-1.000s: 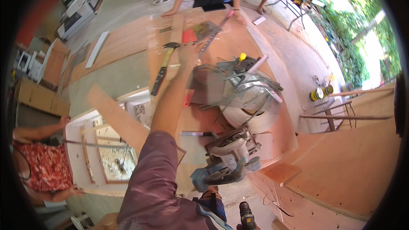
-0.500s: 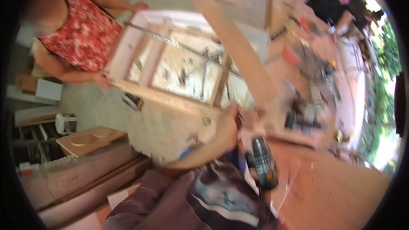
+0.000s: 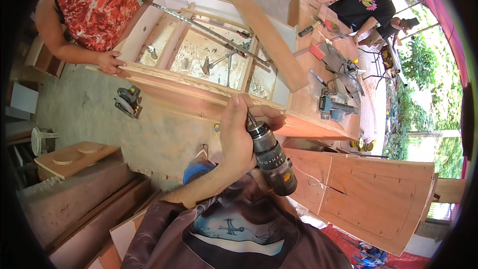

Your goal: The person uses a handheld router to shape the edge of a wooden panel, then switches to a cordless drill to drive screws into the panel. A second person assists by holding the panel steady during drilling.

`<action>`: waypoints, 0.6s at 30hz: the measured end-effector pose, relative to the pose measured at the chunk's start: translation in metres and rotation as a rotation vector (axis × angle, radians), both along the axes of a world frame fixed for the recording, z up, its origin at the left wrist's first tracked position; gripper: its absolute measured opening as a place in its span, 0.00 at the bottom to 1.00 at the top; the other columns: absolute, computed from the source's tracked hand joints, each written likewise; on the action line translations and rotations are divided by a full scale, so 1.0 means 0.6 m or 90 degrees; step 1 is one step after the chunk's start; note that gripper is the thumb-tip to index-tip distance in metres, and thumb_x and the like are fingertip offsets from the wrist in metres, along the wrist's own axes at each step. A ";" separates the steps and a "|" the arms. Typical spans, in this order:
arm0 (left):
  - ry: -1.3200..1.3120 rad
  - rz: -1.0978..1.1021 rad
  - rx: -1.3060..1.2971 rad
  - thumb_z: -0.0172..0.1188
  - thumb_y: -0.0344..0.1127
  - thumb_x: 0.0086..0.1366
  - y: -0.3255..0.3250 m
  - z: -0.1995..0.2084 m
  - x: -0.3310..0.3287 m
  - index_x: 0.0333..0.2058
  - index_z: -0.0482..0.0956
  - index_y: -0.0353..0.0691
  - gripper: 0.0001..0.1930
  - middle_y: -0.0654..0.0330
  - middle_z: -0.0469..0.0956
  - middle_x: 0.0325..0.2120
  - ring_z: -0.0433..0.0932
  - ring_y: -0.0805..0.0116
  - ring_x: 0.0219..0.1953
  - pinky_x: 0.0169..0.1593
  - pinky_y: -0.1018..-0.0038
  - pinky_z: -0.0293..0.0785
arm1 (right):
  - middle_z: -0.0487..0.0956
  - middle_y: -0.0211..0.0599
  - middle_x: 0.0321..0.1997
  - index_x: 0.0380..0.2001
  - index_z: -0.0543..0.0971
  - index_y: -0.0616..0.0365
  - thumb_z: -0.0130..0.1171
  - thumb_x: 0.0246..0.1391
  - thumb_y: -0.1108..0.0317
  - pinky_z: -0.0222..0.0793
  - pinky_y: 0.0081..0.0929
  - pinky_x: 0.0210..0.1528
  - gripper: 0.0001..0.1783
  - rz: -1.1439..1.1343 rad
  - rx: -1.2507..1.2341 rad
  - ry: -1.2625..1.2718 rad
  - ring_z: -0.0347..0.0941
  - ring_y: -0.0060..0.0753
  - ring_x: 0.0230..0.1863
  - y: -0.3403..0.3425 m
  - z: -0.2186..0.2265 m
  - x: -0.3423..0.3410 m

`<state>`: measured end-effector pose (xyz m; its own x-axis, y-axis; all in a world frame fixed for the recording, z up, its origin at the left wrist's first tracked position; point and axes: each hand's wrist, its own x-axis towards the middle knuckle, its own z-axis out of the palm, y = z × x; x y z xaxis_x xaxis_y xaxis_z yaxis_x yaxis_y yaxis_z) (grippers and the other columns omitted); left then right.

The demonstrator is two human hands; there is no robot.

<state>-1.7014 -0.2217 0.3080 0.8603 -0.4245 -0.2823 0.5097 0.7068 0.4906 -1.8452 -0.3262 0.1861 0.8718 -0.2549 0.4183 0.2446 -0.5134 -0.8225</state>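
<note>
Your left grip (image 3: 236, 134) curls around the bit (image 3: 250, 116) of the black power drill (image 3: 271, 162); I cannot tell whether it pinches. Your right grip (image 3: 261, 181), mostly hidden, clasps the drill from beneath, at 5 o'clock from centre, pointing toward 11, near the wooden frame (image 3: 169, 84).
</note>
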 end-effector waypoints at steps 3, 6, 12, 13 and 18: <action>-0.048 0.003 -0.011 0.43 0.55 0.85 -0.003 0.007 -0.032 0.47 0.68 0.48 0.17 0.50 0.86 0.38 0.89 0.53 0.39 0.47 0.54 0.88 | 0.83 0.38 0.35 0.41 0.82 0.58 0.80 0.44 0.54 0.77 0.36 0.35 0.26 -0.031 0.033 -0.012 0.82 0.38 0.33 0.007 0.013 -0.022; -0.056 -0.039 -0.023 0.44 0.56 0.85 -0.024 0.013 -0.064 0.46 0.68 0.48 0.18 0.49 0.85 0.37 0.89 0.52 0.40 0.48 0.53 0.88 | 0.83 0.37 0.34 0.40 0.82 0.59 0.80 0.44 0.53 0.77 0.35 0.35 0.27 -0.051 0.130 0.057 0.81 0.36 0.32 -0.009 0.028 -0.075; -0.080 -0.118 0.005 0.43 0.57 0.84 -0.086 0.016 -0.139 0.46 0.67 0.48 0.18 0.47 0.85 0.38 0.89 0.51 0.38 0.48 0.53 0.89 | 0.83 0.35 0.32 0.37 0.80 0.61 0.81 0.46 0.54 0.75 0.32 0.33 0.25 -0.106 0.099 0.054 0.81 0.33 0.30 -0.038 -0.008 -0.172; -0.087 -0.127 0.011 0.43 0.57 0.84 -0.096 0.018 -0.154 0.46 0.67 0.48 0.18 0.47 0.85 0.38 0.89 0.52 0.38 0.47 0.53 0.89 | 0.83 0.35 0.32 0.37 0.80 0.61 0.81 0.46 0.55 0.75 0.32 0.33 0.25 -0.120 0.112 0.036 0.81 0.33 0.30 -0.041 -0.014 -0.186; -0.132 -0.140 0.072 0.39 0.56 0.86 -0.150 0.025 -0.221 0.46 0.64 0.44 0.20 0.41 0.85 0.42 0.90 0.51 0.37 0.41 0.60 0.89 | 0.82 0.35 0.30 0.36 0.80 0.60 0.81 0.44 0.61 0.74 0.32 0.32 0.22 -0.188 0.257 -0.023 0.81 0.35 0.29 -0.050 -0.025 -0.251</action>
<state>-1.8339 -0.3114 0.3227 0.7955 -0.5827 -0.1661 0.5248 0.5256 0.6695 -1.9958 -0.3562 0.1709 0.7247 -0.6365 0.2640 0.1688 -0.2074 -0.9636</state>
